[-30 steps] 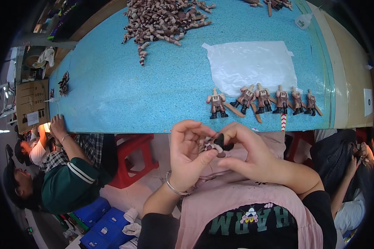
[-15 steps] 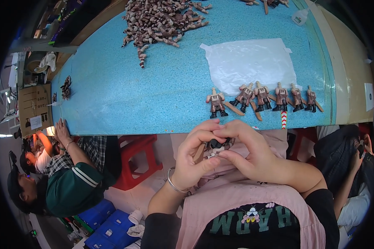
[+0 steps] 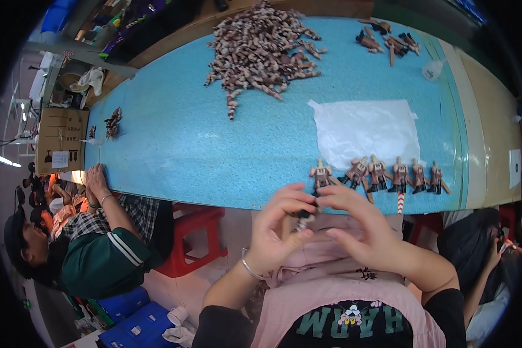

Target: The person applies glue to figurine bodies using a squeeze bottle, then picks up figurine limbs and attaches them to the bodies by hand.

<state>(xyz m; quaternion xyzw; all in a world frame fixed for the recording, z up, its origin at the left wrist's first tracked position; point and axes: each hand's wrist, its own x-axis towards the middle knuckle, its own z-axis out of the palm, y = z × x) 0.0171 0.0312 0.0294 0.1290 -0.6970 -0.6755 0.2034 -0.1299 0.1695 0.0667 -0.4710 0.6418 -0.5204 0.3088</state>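
A small toy figure [image 3: 303, 220], with dark and whitish parts, is pinched in my left hand [image 3: 278, 229] just off the table's front edge. Much of it hides behind the fingers, and it is somewhat blurred. Beside it curves my right hand [image 3: 362, 220], thumb and fingers apart; its fingertips are close to the figure's upper end, and I cannot tell if they touch. Beyond my hands, several headless toy figures with brown aprons and black boots [image 3: 377, 173] lie in a row along the edge. One nearest figure [image 3: 320, 173] lies directly above my hands.
A big heap of small brown-and-cream toy arms [image 3: 261, 52] covers the far middle of the blue table [image 3: 174, 156]. A white plastic sheet [image 3: 365, 130] lies behind the row. More toy parts [image 3: 388, 43] and a small bottle [image 3: 432, 69] are far right. A co-worker [image 3: 104, 255] sits left.
My right thumb and fingers have spread away from the figure, while my left hand keeps hold of it. The view has tilted up, showing more of the table's far side.
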